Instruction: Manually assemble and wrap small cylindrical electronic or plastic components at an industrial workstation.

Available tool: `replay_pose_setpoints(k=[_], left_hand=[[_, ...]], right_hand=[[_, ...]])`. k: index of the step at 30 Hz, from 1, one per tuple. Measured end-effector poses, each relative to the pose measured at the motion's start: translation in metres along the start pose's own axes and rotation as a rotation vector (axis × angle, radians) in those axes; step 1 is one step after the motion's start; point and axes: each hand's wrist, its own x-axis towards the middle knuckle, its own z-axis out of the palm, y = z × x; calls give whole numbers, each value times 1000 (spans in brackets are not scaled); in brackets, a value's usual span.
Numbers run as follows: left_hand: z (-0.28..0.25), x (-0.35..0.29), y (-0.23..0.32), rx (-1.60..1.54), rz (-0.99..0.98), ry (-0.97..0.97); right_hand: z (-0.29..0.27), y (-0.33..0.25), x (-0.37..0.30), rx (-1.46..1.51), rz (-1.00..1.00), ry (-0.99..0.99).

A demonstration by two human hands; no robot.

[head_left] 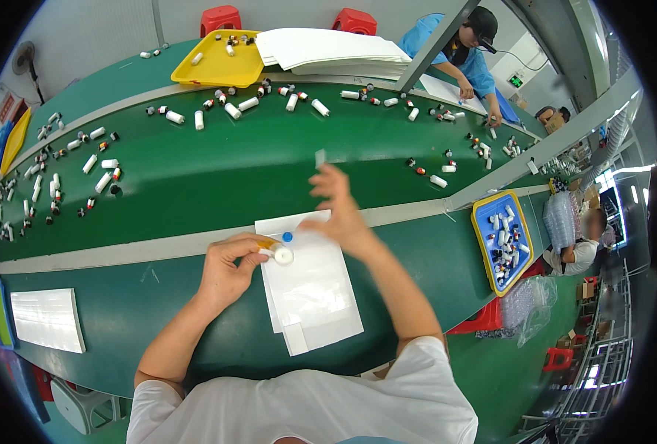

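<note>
My left hand (228,270) is closed, pinching a small white round piece (284,256) with a raised centre; something amber shows by its fingertips. Beside it, a small blue cap-like piece (287,237) rests on the white sheets (317,296) in front of me. Past the sheets' far edge, my right hand (339,211) is raised with its fingers apart, slightly smeared by motion. Just beyond those fingertips is a small pale piece (320,157), apart from the hand as far as I can see.
Small white cylinders (104,182) and dark-capped parts lie scattered over the green belt (232,163). A blue tray (517,277) of such parts stands at right. Across the belt are a yellow tray (217,74), stacked white sheets (336,52) and a co-worker (461,55).
</note>
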Motion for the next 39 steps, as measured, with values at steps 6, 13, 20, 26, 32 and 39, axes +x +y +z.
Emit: replay_pose_setpoints(k=[6, 13, 20, 26, 32, 39], left_hand=[[-57, 21, -13, 603, -90, 376], [-43, 21, -4, 789, 150, 261], [6, 15, 26, 322, 64, -64], [10, 7, 44, -210, -181, -91], [18, 3, 46, -72, -224, -93], [24, 8, 42, 217, -69, 97]], right_hand=[[-178, 145, 15, -974, 389, 532], [-144, 134, -5, -665, 377, 327], [-7, -76, -37, 75, -50, -152], [2, -103, -47, 297, -162, -41], [0, -97, -52, 419, -90, 51], [-3, -78, -53, 302, -223, -166]])
